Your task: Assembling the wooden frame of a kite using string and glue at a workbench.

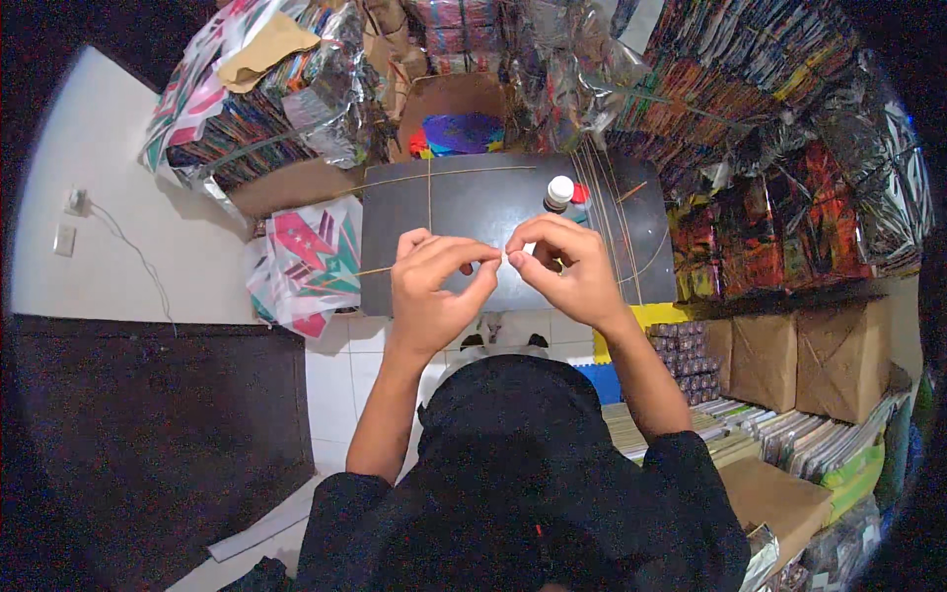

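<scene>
My left hand (pixel 439 286) and my right hand (pixel 567 271) meet over the dark tabletop (pixel 483 202), each with thumb and forefinger pinched together. Their fingertips almost touch, and whatever is between them is too small to make out. A thin light-brown stick (pixel 375 270) pokes out to the left from behind my left hand; whether that hand grips it cannot be seen. Just beyond my right hand stands a small dark bottle (pixel 559 192) with a white cap, beside a red object (pixel 580 193). Two thin sticks (pixel 430 197) cross on the table's far left part.
Several long thin sticks (pixel 607 217) lie along the table's right side. A white, pink and green printed sheet (pixel 308 259) is at its left edge. Plastic-wrapped stacks (pixel 266 128) crowd the far side, and brown cartons (pixel 838 355) stand at the right. A dark door-like panel (pixel 158 434) lies to the left.
</scene>
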Demonstrator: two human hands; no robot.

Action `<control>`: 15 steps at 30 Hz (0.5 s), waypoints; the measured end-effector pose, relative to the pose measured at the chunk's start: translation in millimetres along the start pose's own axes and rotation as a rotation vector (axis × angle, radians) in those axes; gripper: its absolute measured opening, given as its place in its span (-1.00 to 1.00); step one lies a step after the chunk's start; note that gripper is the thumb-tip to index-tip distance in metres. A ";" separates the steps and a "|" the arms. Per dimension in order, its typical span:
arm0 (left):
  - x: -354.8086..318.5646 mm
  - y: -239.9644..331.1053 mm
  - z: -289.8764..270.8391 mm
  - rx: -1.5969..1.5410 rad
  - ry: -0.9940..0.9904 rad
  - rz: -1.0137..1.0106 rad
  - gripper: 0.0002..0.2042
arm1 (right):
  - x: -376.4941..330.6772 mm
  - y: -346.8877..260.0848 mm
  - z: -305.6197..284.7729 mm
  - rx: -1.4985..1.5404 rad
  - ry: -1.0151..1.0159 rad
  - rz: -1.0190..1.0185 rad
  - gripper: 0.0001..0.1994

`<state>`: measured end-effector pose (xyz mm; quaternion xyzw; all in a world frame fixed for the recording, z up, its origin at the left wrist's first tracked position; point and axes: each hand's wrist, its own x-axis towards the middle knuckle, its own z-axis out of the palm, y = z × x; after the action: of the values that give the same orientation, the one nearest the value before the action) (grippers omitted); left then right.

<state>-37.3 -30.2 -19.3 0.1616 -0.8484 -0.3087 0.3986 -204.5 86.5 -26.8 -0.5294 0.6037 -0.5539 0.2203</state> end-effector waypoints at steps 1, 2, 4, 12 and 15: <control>-0.2 0.4 -0.6 0.001 -0.007 0.001 -0.91 | 0.7 -1.4 -0.3 -0.018 -0.003 0.007 -0.90; -0.6 0.6 -0.9 -0.001 -0.019 0.000 -0.91 | 1.5 -3.3 -0.6 -0.036 -0.006 0.015 -0.90; -1.1 1.1 -1.6 -0.004 -0.042 -0.003 -0.92 | 2.0 -6.7 -1.1 -0.070 -0.014 0.023 -0.89; -1.3 5.0 -2.6 0.039 -0.048 -0.024 -0.95 | -3.6 -19.1 3.0 -0.170 -0.013 -0.037 -0.87; -1.6 7.1 -2.6 0.018 -0.032 -0.060 -0.94 | -6.5 -20.8 4.6 -0.144 -0.008 -0.033 -0.87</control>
<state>-34.5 -25.0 -14.3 0.1855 -0.8521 -0.3153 0.3743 -190.1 93.8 -11.4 -0.5558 0.6324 -0.5105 0.1747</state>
